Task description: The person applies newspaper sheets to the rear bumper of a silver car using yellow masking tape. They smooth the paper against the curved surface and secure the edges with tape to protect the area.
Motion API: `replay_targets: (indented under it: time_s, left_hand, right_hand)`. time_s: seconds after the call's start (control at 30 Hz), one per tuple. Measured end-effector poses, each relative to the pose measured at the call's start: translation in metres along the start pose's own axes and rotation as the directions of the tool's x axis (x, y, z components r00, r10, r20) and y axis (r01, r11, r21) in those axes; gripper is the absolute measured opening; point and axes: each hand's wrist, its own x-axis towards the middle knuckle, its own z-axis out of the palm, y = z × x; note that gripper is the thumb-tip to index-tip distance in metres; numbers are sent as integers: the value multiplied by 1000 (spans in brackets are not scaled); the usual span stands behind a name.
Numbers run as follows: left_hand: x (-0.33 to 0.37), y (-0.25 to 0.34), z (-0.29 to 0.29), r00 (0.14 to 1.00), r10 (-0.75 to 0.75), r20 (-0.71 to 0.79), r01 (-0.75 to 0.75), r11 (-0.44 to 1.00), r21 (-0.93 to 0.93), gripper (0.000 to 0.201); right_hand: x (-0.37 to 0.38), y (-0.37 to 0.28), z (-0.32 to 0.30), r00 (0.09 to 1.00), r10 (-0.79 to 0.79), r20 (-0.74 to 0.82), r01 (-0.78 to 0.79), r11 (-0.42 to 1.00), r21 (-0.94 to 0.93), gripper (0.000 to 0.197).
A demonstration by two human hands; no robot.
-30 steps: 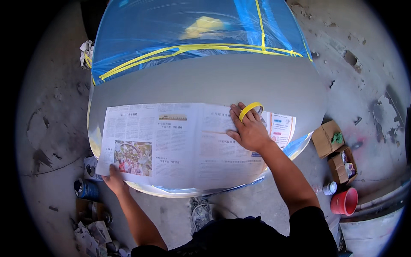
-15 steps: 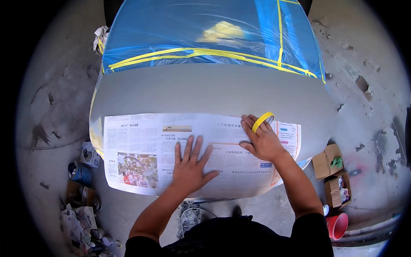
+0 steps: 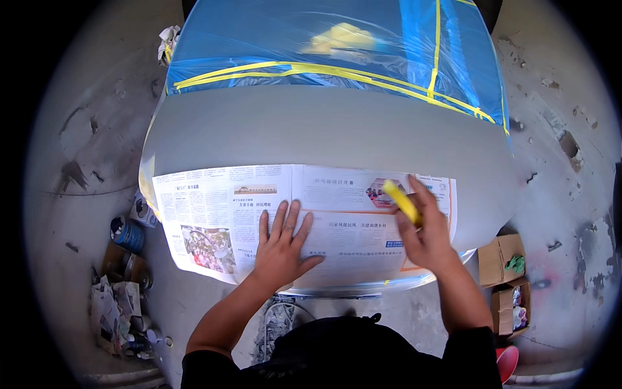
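An unfolded newspaper sheet (image 3: 350,253) lies over the lower edge of a grey, matt car panel (image 3: 311,126). My left hand (image 3: 280,249) rests flat on the middle of the paper, fingers spread. Over the sheet's right part, my right hand (image 3: 427,233) holds a roll of yellow masking tape (image 3: 403,204) between thumb and fingers, with the index finger stretched toward the paper's top edge. The roll is slightly blurred. Whether a strip hangs from it, I cannot tell.
Blue plastic film (image 3: 259,39) covers the glass beyond the panel, edged with yellow tape strips (image 3: 363,76). On the floor at right are cardboard boxes (image 3: 502,256) and a red bucket (image 3: 507,363). A blue can (image 3: 129,235) and piled papers (image 3: 107,318) lie at left.
My right hand has lifted from its flat press on the paper and shifted right and nearer, turning the tape roll. My left hand stays spread on the sheet. The view has shifted slightly.
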Motion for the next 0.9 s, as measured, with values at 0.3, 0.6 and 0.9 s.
replay_targets:
  time_s: [0.3, 0.6, 0.9]
  left_hand:
    - [-12, -17, -4, 990, 73, -121, -73, 997, 6, 74]
    - [0, -36, -25, 959, -202, -198, 54, 818, -572, 45]
    - [23, -36, -39, 913, -378, 156, 197, 71, -978, 18]
  right_hand:
    - [49, 27, 91, 857, 146, 495, -378, 830, 411, 21]
    - [42, 19, 93, 871, 155, 467, -362, 844, 395, 24]
    - [37, 10, 99, 918, -41, 395, -10, 992, 125, 29]
